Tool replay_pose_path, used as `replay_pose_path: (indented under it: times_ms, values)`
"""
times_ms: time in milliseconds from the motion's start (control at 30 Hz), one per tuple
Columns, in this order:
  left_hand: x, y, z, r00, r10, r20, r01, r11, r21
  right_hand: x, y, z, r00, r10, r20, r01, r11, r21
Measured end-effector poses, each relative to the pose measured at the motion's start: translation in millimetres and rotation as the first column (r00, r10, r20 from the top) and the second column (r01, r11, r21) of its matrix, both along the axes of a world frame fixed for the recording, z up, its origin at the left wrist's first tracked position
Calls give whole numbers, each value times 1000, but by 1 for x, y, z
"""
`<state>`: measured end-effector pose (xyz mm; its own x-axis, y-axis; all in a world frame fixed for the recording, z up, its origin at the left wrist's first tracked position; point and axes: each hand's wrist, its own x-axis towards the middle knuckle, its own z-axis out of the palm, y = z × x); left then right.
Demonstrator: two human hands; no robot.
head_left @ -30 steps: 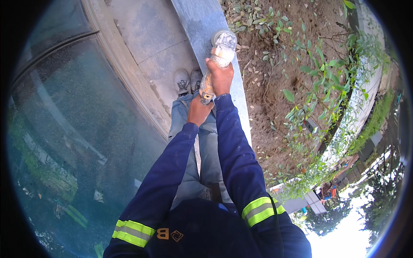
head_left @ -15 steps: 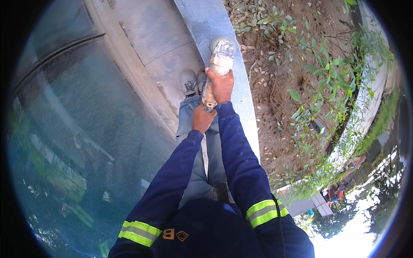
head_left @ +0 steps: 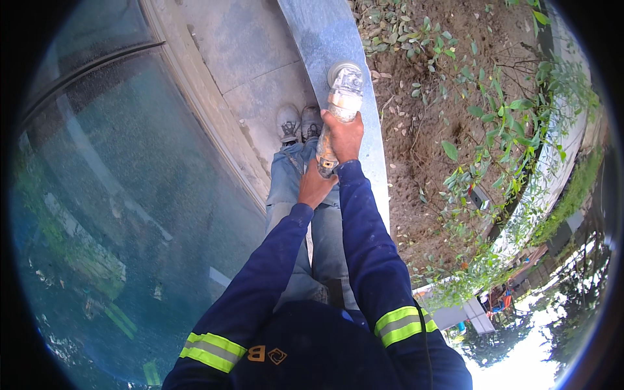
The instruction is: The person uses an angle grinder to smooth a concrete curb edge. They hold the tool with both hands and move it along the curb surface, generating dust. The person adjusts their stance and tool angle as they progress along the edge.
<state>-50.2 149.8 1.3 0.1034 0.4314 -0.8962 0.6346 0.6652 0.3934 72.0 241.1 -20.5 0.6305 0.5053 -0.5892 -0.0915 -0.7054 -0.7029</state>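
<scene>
A dust-covered angle grinder [head_left: 346,97] lies along the long grey-blue stone ledge [head_left: 318,29], its round head at the far end and over the ledge top. Whether the disc touches the stone is hard to tell. My right hand [head_left: 346,135] wraps around the grinder's body just behind the head. Closed around its rear end is my left hand [head_left: 316,186], nearer to me and a little lower. Whitish dust coats the tool, and its orange-yellow casing shows in patches.
To the left, large dusty glass panes [head_left: 130,162] stand in a frame [head_left: 195,84]. My shoes [head_left: 289,122] are on the narrow paved strip [head_left: 253,52] between glass and ledge. Soil [head_left: 416,156] and leafy plants [head_left: 507,123] border the ledge's right side.
In the picture, the grinder and both hands sit slightly farther right and closer to me. The ledge has shifted rightward too, so the view itself has moved. Both grips are unchanged.
</scene>
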Motion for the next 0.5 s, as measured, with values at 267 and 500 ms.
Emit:
replay_pose_path:
  times_ms: [267,500]
  values:
    - [-93,-12,100,840,-476,-262,399,868,-297,43,24,-7,983,180,24,-179,983,-44]
    - [-105,-32,119,793,-486,-367,325,847,-420,20,19,5,900,435,35,-418,882,-217]
